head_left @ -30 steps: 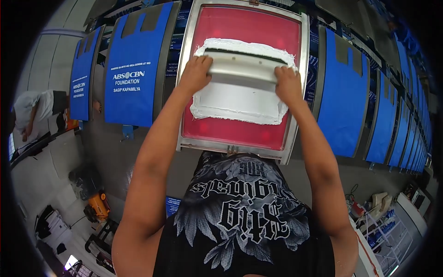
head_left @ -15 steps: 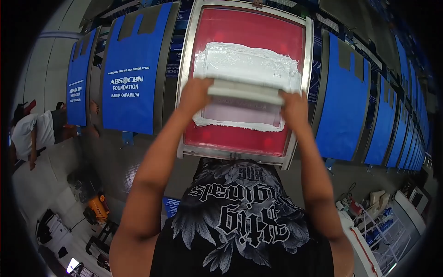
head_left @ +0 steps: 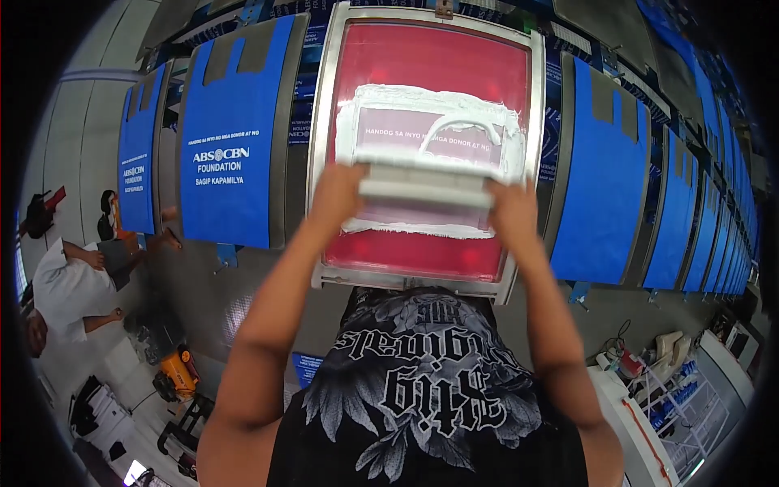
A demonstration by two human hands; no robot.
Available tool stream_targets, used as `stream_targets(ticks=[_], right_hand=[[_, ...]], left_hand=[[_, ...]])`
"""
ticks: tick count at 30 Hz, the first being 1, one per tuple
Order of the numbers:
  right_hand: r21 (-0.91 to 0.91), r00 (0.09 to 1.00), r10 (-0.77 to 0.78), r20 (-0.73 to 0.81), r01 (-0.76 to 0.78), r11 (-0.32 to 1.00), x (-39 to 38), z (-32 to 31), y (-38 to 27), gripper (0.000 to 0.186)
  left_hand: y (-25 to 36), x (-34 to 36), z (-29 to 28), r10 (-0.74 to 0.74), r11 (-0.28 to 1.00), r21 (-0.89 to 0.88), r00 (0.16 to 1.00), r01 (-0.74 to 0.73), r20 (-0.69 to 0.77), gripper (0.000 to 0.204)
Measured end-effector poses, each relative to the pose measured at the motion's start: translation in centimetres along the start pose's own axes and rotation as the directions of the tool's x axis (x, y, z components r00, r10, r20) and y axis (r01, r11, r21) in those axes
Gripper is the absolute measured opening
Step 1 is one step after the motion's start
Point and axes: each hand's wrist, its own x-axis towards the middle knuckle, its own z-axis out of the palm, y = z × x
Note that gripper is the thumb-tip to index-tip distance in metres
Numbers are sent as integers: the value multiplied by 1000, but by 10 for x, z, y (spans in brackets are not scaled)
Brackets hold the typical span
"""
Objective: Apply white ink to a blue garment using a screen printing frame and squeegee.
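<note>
A pale squeegee (head_left: 426,188), blurred by motion, lies level across a screen-printing frame (head_left: 322,142). My left hand (head_left: 337,199) grips its left end and my right hand (head_left: 514,211) its right end, both with fingers closed round it. Inside the metal frame is a red screen (head_left: 430,55) with a lighter stencil window (head_left: 385,123) bearing pale lettering. Thick white ink (head_left: 398,95) rims that window, and a curved streak of ink crosses its upper right part. The squeegee covers the window's lower part. What lies under the screen is hidden.
Blue printed fabric panels (head_left: 231,162) on dark boards stand left of the frame; several more blue panels (head_left: 600,178) run off to the right. At far left is a person in a white shirt (head_left: 69,284), near a yellow-orange machine (head_left: 177,372). A white rack (head_left: 673,406) stands lower right.
Both hands have pulled the squeegee toward me, wiping ink off the upper window and baring its lettering and a curved streak. The person at left has shifted and bent differently.
</note>
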Motion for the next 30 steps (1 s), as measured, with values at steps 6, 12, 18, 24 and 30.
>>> stream_targets(ticks=[6,12,18,24,30], right_hand=[[8,997,-28,70,27,1000,82,-46,29,39],[138,992,-46,115,30,990,-83,-10,-25,45],[-52,996,-76,-52,73,996,42,-7,18,44],[50,990,-81,114,76,996,130,-73,42,42],[92,991,-133,34,129,987,153,-108,50,47]], left_hand=[[-14,101,-38,11,999,40,998,-13,58,34],[24,-86,-15,122,989,-89,989,-115,78,35],[-8,45,-11,92,995,-18,993,-94,-80,27],[4,135,-66,-105,991,97,975,88,194,50],[21,22,-66,40,998,58,912,-18,-407,47]])
